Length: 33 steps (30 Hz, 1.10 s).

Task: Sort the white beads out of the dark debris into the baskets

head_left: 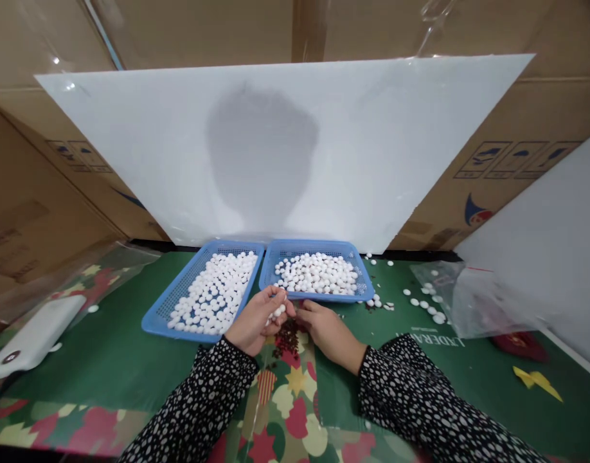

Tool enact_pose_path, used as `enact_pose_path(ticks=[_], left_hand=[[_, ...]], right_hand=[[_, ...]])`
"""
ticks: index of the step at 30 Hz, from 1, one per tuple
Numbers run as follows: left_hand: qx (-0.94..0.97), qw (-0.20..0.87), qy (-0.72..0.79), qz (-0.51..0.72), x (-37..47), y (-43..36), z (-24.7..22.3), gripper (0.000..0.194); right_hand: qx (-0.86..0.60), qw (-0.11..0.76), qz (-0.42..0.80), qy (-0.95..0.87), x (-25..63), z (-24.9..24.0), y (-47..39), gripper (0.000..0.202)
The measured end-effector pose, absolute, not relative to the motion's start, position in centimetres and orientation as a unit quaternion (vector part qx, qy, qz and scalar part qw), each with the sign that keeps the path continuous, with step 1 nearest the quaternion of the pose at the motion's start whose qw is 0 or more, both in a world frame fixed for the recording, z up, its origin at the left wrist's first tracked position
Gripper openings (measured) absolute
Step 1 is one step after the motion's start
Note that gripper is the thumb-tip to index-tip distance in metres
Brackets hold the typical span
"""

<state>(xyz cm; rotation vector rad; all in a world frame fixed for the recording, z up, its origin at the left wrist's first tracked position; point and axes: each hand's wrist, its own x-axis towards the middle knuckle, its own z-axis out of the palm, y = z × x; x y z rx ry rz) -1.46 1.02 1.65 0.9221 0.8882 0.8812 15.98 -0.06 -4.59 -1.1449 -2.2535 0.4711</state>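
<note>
My left hand is curled around several small white balls, which show between the fingers and the palm. Close beside it is my right hand, its fingers bent together by the front edge of the right blue basket; whatever they pinch is hidden. Beneath and between the hands lies a scatter of small dark reddish-brown bits. White balls fill much of the right basket. More white balls are spread over the left blue basket.
Loose white balls lie on the green sheet to the right, near a clear plastic bag. Yellow scraps are at the far right. At left sits a white device with a cable. Behind stands a white board against cardboard.
</note>
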Motion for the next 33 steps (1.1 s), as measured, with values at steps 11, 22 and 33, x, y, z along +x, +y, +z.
enact_pose_path(ticks=[11,22,33], left_hand=[[0.459,0.695,0.433,0.345,-1.6,1.2,1.6,0.035],[0.468,0.683,0.435,0.354,-1.5,1.3,0.7,0.034],[0.481,0.665,0.433,0.372,-1.1,1.1,0.9,0.033]], right_hand=[[-0.404,0.332,0.28,-0.805,17.0,-4.6,0.3,0.027],[-0.366,0.322,0.374,-0.789,17.5,-2.1,-0.9,0.015],[-0.409,0.5,0.411,-0.643,17.6,-1.3,-1.3,0.009]])
